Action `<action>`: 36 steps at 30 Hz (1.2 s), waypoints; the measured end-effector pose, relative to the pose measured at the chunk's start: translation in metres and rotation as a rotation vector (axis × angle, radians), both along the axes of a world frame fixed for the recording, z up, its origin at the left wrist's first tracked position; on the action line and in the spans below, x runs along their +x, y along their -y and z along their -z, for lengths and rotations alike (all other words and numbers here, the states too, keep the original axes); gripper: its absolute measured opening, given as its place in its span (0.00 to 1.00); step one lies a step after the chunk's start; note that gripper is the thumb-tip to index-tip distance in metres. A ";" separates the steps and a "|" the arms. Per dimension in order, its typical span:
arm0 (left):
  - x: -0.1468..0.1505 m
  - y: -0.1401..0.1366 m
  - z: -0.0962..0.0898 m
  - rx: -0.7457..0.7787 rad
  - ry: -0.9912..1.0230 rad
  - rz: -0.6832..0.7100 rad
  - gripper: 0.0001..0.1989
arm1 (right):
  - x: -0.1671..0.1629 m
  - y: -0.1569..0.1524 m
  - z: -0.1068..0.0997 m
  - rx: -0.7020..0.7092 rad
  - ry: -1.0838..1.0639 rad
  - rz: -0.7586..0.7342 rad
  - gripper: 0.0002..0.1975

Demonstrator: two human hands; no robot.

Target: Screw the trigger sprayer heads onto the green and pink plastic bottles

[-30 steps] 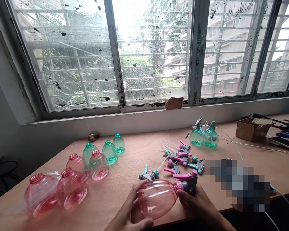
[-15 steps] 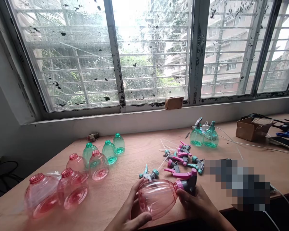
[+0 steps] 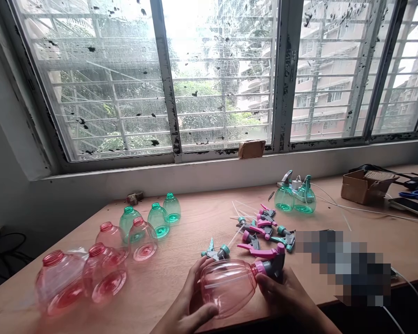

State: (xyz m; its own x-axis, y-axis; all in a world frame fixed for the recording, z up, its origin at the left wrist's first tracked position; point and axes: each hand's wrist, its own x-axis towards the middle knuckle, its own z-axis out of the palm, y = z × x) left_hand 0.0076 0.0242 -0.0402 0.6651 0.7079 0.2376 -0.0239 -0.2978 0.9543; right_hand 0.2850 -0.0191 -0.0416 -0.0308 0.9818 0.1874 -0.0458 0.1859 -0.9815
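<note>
A clear pink spray bottle (image 3: 228, 287) lies tilted on its side between my hands, low above the table's front edge. My left hand (image 3: 191, 301) wraps round its wide base end, thumb along the near side. At its neck sits a pink and grey trigger spray head (image 3: 273, 260), which my right hand (image 3: 282, 290) grips by the collar; some of those fingers are hidden. Inside the bottle a thin pale tube shows. Just beyond lie loose spray heads, among them a teal and grey one (image 3: 218, 252) and a pink and grey one (image 3: 251, 240).
Open pink bottles (image 3: 105, 273) and green bottles (image 3: 158, 221) stand on the left of the table (image 3: 174, 273). Two green bottles with spray heads (image 3: 284, 197) are at the back right, near a cardboard box (image 3: 364, 188) and blue scissors (image 3: 416, 195). A blurred patch covers the right front.
The bottle has turned slightly in my hands, so the pale tube inside shows more clearly. Both hands stay in nearly the same place.
</note>
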 end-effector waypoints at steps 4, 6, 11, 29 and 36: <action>0.000 0.005 -0.005 0.100 -0.092 -0.002 0.52 | -0.002 0.000 0.000 0.003 0.002 -0.005 0.27; -0.001 0.008 -0.009 0.095 -0.116 -0.026 0.52 | -0.002 0.001 0.000 0.004 0.004 -0.011 0.26; 0.001 0.007 -0.009 0.021 0.001 -0.051 0.37 | -0.001 0.001 0.000 0.022 0.008 -0.017 0.26; 0.001 0.007 -0.008 -0.008 -0.013 -0.078 0.39 | 0.001 0.002 0.004 -0.006 -0.017 -0.060 0.24; 0.001 0.007 -0.008 -0.074 -0.003 -0.059 0.36 | 0.000 -0.003 0.006 0.032 -0.114 0.015 0.24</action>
